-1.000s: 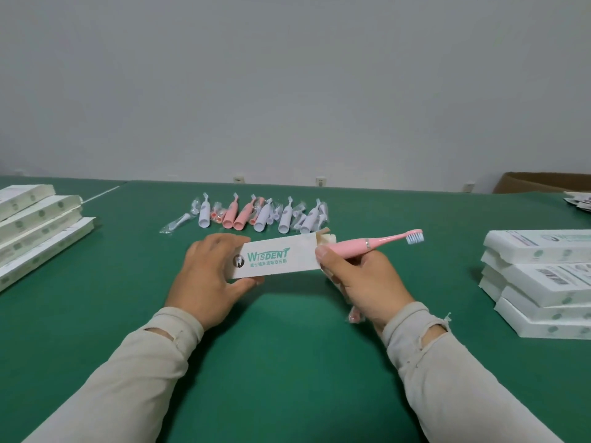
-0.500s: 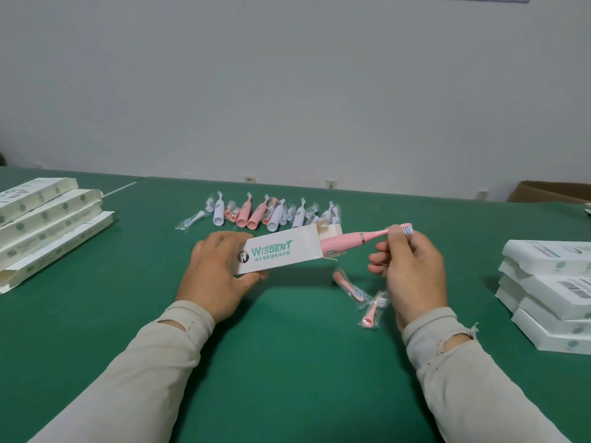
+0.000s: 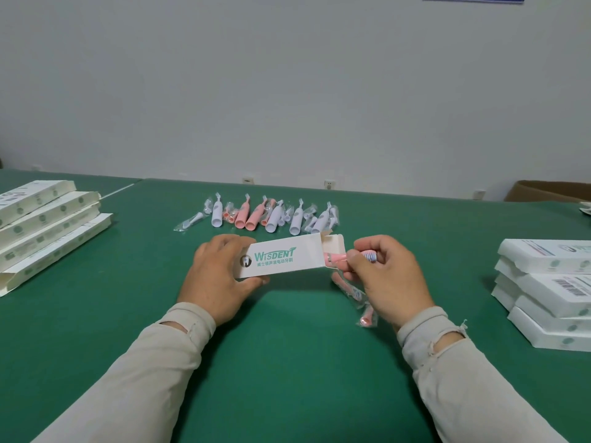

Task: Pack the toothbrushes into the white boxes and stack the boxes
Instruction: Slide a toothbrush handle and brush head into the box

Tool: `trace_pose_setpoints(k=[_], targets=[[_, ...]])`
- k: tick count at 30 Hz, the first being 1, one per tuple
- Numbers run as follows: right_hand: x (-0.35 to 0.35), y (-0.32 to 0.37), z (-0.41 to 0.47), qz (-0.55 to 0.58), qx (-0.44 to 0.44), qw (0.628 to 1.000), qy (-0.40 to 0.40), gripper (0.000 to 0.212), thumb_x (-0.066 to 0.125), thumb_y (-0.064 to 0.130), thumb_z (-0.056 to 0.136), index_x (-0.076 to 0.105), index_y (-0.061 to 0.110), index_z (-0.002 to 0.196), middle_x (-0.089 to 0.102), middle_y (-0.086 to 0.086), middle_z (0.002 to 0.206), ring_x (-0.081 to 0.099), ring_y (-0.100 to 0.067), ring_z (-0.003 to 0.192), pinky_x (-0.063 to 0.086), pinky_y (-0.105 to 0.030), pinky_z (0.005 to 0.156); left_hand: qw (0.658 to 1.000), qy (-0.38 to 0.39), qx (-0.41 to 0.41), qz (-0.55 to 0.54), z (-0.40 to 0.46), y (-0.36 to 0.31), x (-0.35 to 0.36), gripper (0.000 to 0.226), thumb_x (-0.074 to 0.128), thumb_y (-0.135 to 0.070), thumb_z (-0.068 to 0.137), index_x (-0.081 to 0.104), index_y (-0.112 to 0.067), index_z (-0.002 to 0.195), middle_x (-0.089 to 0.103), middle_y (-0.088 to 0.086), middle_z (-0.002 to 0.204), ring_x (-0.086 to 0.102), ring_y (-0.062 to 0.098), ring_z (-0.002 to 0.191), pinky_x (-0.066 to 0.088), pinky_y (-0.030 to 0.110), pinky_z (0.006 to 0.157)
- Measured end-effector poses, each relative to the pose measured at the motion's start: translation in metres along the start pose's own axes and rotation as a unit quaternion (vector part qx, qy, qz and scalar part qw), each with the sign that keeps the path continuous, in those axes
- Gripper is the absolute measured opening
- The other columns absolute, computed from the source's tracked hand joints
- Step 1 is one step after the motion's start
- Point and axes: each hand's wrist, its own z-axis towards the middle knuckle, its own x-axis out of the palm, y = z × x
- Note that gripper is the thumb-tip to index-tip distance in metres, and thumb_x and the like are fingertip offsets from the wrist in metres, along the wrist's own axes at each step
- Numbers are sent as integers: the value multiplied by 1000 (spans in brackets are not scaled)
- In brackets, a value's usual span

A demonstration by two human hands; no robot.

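The left hand [image 3: 220, 276] grips the closed end of the white box [image 3: 287, 260], fingers curled around it, just above the green table [image 3: 287, 362]. The right hand [image 3: 387, 276] pinches the pink toothbrush [image 3: 335, 259] near its bristle head; the handle is mostly inside the box's open end.

you had a long white cardboard box [image 3: 284, 261] with green wisdent lettering lying level above the green table, its right end flap open. a pink plastic toothbrush [image 3: 336, 259] sat mostly inside it, only neck and bristled head sticking out. more pink and white toothbrushes [image 3: 271, 214] lay in a row behind. white boxes were stacked far left [image 3: 48, 225] and far right [image 3: 550, 292].
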Motion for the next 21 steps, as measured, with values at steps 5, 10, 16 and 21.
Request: trace_pose_setpoints(k=[5, 10, 16, 21], targets=[[-5, 0, -2, -145, -83, 986, 9, 28, 59, 7, 95, 62, 35, 97, 72, 9, 96, 70, -2, 91, 56, -26, 85, 1000, -6, -19, -9, 0, 3, -1, 60, 83, -41, 73, 58, -33, 127, 51, -10, 125, 40, 18, 120, 32, 30, 98], [-7, 3, -6, -271, -173, 947, 22, 7, 66, 26, 93, 71, 29, 98, 68, 18, 83, 64, 4, 78, 47, -10, 71, 1000, 8, -7, -27, 0, 4, 1, 61, 84, -41, 72, 58, -33, 127, 52, -11, 126, 40, 17, 121, 30, 28, 99], [-9, 5, -5, -294, -179, 939, 24, 11, 69, 25, 91, 74, 27, 101, 65, 18, 91, 58, 2, 87, 47, -13, 79, 1000, 5, 4, -25, 0, 3, 2, 61, 84, -41, 72, 58, -33, 127, 51, -13, 125, 41, 16, 121, 29, 27, 98], [-6, 4, -7, -309, -181, 933, 32, 5, 71, 28, 89, 73, 32, 89, 57, 19, 89, 54, -1, 85, 46, -17, 77, 1000, 2, 12, -25, 0, 1, 1, 60, 85, -41, 71, 58, -33, 125, 52, -15, 122, 43, 17, 121, 32, 30, 98]])
